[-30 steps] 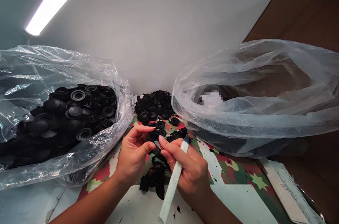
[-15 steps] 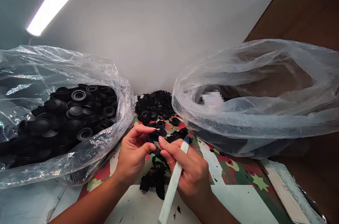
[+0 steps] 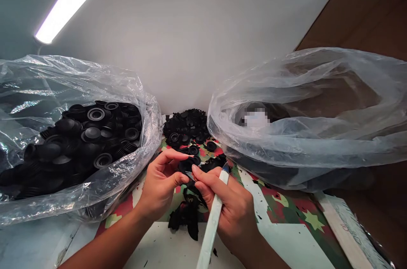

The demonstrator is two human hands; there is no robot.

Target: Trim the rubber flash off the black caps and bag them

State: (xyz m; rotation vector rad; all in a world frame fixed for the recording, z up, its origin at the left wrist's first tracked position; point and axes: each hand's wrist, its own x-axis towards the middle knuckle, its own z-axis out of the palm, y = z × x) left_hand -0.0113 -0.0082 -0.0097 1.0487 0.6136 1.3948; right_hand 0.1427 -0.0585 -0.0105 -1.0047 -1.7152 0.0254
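My left hand [image 3: 160, 186] pinches a small black rubber part [image 3: 187, 164] between thumb and fingers, just above the table. My right hand [image 3: 230, 207] is closed round a long white-handled knife [image 3: 212, 224], its short blade tip touching the part. Beneath both hands lies a heap of black rubber trimmings [image 3: 187, 218]. A pile of more black parts [image 3: 187, 127] sits just beyond, against the wall.
A big clear plastic bag [image 3: 104, 188] full of black rubber caps stands at the left. A second clear bag [image 3: 302, 142] stands at the right. The table [image 3: 286, 235] has a white top with a red and green camouflage sheet. A grey wall rises behind.
Both hands hold nearly the same pose; the view has shifted slightly, and the knife handle sits a little more upright.
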